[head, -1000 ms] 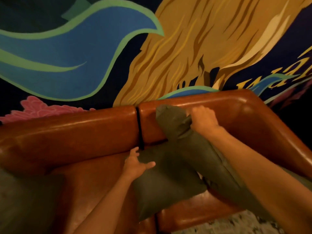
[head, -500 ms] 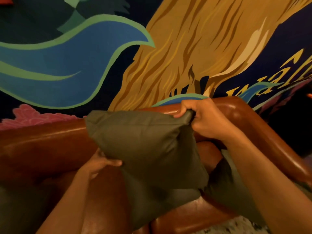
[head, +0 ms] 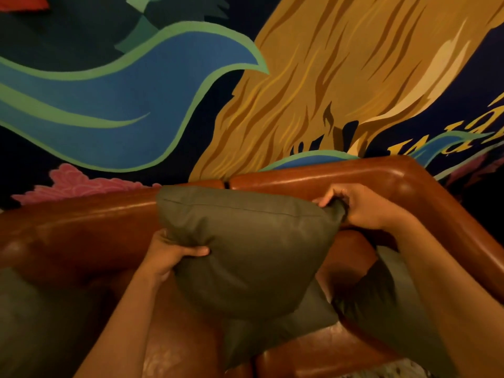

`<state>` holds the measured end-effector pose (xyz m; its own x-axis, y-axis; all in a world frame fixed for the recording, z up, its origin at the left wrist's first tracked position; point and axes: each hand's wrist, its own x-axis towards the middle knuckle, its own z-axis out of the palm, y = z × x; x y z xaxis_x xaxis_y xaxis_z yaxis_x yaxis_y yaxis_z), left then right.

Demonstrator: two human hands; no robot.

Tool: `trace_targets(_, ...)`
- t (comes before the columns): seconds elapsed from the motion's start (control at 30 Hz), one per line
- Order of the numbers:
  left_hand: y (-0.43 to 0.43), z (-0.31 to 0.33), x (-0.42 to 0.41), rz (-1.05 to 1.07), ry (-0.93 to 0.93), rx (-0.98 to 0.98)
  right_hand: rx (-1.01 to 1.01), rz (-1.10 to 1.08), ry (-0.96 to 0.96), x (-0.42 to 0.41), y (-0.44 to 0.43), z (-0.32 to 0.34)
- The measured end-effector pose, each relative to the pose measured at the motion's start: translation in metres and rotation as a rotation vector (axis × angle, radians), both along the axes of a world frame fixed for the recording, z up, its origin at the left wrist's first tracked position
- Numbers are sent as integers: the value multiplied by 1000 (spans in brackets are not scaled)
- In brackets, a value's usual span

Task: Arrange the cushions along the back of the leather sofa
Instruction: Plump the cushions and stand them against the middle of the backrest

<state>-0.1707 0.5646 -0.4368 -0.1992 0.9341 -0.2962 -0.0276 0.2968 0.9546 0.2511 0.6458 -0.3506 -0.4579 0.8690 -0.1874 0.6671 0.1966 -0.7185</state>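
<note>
An olive green cushion is held up in front of the brown leather sofa's backrest. My right hand pinches its upper right corner. My left hand grips its left side, thumb on the front. Beneath it a second green cushion lies flat on the seat. A third green cushion leans in the right corner, partly hidden by my right forearm. Another green cushion rests at the far left of the seat.
The sofa's right armrest curves forward from the backrest. A painted mural wall stands directly behind the sofa. A strip of speckled floor shows at the bottom right, in front of the seat edge.
The held cushion has been lifted from the seat and spread out flat facing me. My left hand has shifted from beside it to gripping its left side.
</note>
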Motion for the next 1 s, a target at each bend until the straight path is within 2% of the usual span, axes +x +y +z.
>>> trace_targets(0.07, 6, 22, 16, -44, 161, -3, -195, 41, -313, 16, -3, 8)
trace_targets(0.1, 11, 35, 25, -104, 297, 33, -266, 39, -384, 19, -6, 13)
trace_targets(0.13, 16, 47, 36, -174, 481, 98, -278, 29, -367, 17, -11, 18)
trace_targets(0.23, 23, 62, 75, -366, 1026, 177, -141, 9, -61, -11, -32, 29)
trace_targets(0.27, 22, 59, 91, -407, 1152, 177, -96, 24, -17, -22, -37, 30)
trace_targets(0.33, 15, 38, 126, -518, 1312, 174, -45, 56, -73, -39, -48, 27)
trace_targets(0.43, 8, 3, 152, -613, 1377, 164, 19, 203, -396, -74, -45, 12)
trace_targets(0.5, 8, -21, 168, -674, 1315, 192, 23, 287, -639, -96, -46, -20)
trace_targets(0.57, 0, -45, 181, -751, 1253, 168, -28, 291, -768, -107, -55, -71)
trace_targets(0.7, -9, -85, 166, -831, 1362, 192, -55, 121, -700, -99, -69, -133)
trace_targets(0.83, 2, -86, 97, -890, 1498, 92, -58, 133, -700, -93, -53, -128)
trace_targets(1.0, 13, -75, 12, -856, 1483, -101, -149, 185, -777, -110, -41, -112)
